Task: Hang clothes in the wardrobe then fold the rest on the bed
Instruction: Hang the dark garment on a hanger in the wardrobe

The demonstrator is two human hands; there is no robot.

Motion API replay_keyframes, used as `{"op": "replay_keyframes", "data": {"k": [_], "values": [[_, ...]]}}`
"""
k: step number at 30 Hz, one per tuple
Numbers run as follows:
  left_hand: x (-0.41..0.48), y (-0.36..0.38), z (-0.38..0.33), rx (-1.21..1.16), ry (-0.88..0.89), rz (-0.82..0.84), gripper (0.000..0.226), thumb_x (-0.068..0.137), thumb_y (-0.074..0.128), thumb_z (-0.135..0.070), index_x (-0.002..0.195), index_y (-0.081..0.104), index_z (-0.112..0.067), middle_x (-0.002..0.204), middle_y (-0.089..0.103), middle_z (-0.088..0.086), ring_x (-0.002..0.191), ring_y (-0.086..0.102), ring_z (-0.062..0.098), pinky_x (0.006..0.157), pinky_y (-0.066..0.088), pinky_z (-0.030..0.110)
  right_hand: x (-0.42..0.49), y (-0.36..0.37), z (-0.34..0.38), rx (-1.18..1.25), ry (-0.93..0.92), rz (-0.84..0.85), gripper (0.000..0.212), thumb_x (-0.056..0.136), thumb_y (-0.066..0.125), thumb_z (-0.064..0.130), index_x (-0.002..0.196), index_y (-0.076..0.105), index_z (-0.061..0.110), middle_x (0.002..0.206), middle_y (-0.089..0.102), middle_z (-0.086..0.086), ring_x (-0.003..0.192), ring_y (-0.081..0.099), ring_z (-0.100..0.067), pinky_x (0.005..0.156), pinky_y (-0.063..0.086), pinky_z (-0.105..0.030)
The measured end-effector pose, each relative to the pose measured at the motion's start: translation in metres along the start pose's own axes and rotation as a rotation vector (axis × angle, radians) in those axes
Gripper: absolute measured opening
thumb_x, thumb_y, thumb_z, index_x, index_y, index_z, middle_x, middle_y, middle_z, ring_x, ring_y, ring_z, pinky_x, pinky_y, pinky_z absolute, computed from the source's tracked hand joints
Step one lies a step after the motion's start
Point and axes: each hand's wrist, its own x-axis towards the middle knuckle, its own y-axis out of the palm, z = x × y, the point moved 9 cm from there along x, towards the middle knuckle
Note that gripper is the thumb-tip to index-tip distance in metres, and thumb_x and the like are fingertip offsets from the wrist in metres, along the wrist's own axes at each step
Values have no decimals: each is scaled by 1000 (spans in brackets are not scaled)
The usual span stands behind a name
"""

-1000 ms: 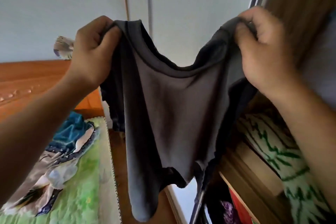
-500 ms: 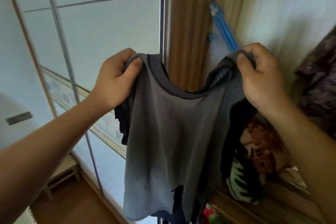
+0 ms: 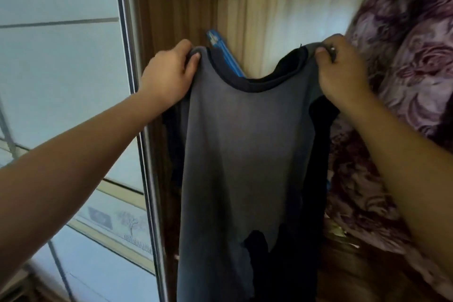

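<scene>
Now: L hand (image 3: 169, 76) + R hand (image 3: 343, 73) each grip grey shirt (image 3: 245, 142) shoulder, before wardrobe (image 3: 171, 7).

Grey shirt (image 3: 245, 154) carried from beside the bed to the wardrobe (image 3: 282, 7) interior, neckline now before a blue hanger (image 3: 224, 56).

A pale sliding door (image 3: 61, 81) with a metal frame (image 3: 127, 56) is seen at the left, crossed by a band printed with a bare tree (image 3: 132, 224). Inside the wardrobe, a brown wood-grain panel (image 3: 171, 7) and a lighter wall (image 3: 282, 7) are softly lit. Purple flowered fabric (image 3: 411, 68) is seen at the right.
</scene>
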Motion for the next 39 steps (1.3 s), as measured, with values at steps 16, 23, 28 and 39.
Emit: {"op": "replay_keyframes", "data": {"k": [16,23,28,39], "values": [[158,92,-14,230,77,107,37,108,28,-44,117,46,-14,109,62,25,95,60,44,75,48,49,101,-60,-51,-820,-230,34,25,107,39,28,119,48,9,111,60,-33,94,61,-50,67,35,-43],[134,188,17,156,84,182,37,108,30,-44,114,48,-12,111,60,24,97,60,45,67,38,44,74,-14,-110,-942,-36,191,32,109,34,29,133,41,9,123,54,-33,104,59,-51,78,44,-50],[96,263,43,87,58,295,35,108,32,-42,114,50,-12,116,59,22,103,60,41,74,43,45,34,29,-164,-934,66,296,35,107,37,23,141,38,11,125,53,-32,104,60,-51,82,48,-51],[-61,415,64,160,66,691,30,106,42,-32,115,60,-10,108,57,18,97,59,41,80,49,48,-125,124,-300,-784,386,646,49,97,47,11,144,43,19,129,57,-16,109,60,-41,84,51,-45]]}}
